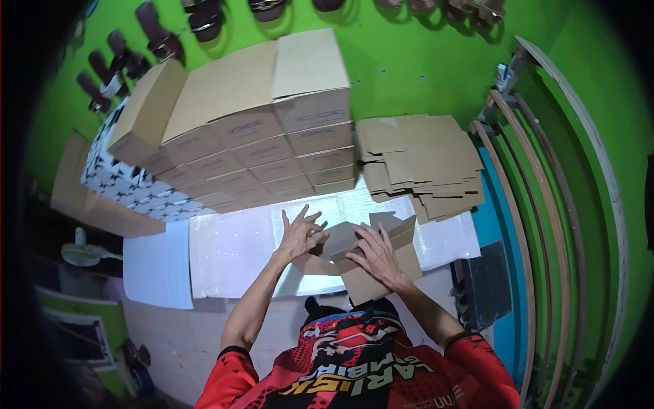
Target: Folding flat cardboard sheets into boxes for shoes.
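Note:
A partly folded brown cardboard box (368,276) is right in front of me at the table's near edge, with flaps standing up at its far and right sides. My right hand (378,255) grips it at a folded edge, its fingers reaching over into the inside. Beside the box's left flap, my left hand (300,235) is raised with its fingers spread and nothing in it. The fingertips of my right hand are partly lost against the cardboard, and the box's underside is hidden.
Closed brown boxes (245,129) are stacked at the back left. Flat cardboard blanks (422,163) lie piled at the back right. The table (231,252) has a shiny pale cover. Sandals (204,20) hang along the green wall, wooden rails (538,204) stand right, and a fan (85,252) is left.

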A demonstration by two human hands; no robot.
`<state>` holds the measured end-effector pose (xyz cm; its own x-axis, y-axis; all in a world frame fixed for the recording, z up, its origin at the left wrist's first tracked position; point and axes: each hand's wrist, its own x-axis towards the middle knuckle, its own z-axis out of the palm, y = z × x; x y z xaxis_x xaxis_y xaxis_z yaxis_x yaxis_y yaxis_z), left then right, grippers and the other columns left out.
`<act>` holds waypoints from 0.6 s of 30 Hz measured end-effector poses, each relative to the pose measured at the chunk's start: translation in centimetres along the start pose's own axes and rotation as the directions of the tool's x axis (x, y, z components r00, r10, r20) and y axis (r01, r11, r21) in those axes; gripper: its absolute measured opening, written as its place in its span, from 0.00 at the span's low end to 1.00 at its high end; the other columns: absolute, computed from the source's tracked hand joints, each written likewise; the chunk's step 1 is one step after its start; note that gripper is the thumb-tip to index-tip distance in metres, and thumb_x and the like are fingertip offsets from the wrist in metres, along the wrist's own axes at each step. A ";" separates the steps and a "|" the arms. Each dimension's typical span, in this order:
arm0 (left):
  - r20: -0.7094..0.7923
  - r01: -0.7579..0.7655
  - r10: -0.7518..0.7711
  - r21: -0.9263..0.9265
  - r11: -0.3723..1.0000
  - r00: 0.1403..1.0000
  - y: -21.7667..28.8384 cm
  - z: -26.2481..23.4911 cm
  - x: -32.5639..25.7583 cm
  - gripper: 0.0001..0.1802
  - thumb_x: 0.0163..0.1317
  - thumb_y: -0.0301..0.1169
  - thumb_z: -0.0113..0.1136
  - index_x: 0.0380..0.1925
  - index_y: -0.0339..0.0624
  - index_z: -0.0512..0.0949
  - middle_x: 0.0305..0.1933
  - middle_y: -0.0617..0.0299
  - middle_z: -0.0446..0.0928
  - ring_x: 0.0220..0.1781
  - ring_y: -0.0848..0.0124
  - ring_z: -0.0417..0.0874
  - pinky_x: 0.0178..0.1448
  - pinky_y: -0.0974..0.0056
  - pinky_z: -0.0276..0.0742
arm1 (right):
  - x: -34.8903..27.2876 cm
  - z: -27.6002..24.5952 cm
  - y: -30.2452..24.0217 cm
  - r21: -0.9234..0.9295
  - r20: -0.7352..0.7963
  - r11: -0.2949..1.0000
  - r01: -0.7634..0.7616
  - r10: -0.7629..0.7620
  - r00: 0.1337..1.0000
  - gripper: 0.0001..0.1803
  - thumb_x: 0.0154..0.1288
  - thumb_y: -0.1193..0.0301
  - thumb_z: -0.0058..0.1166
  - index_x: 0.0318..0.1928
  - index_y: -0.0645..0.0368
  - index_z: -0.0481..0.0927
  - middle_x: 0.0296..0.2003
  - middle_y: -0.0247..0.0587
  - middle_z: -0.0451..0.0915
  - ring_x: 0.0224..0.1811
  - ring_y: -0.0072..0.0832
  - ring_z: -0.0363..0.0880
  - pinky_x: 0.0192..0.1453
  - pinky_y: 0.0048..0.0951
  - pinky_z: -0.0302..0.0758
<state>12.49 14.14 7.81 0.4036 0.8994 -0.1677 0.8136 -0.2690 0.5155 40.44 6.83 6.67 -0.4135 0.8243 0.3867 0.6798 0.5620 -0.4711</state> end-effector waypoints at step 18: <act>-0.465 0.148 -0.176 -0.097 0.984 0.868 -11.9 -3.0 -11.4 0.20 0.73 0.51 0.62 0.48 0.51 0.92 0.62 0.56 0.86 0.78 0.47 0.72 0.81 0.22 0.44 | -0.4 15.6 -24.1 -0.024 0.163 1.000 -0.005 0.009 0.987 0.12 0.71 0.59 0.63 0.49 0.50 0.84 0.62 0.37 0.83 0.68 0.40 0.77 0.74 0.54 0.64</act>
<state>-3.06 8.13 6.07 0.0122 0.9879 0.1546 0.8198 -0.0984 0.5642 14.79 -5.99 5.54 -0.5003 0.8295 0.2481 0.6966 0.5558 -0.4537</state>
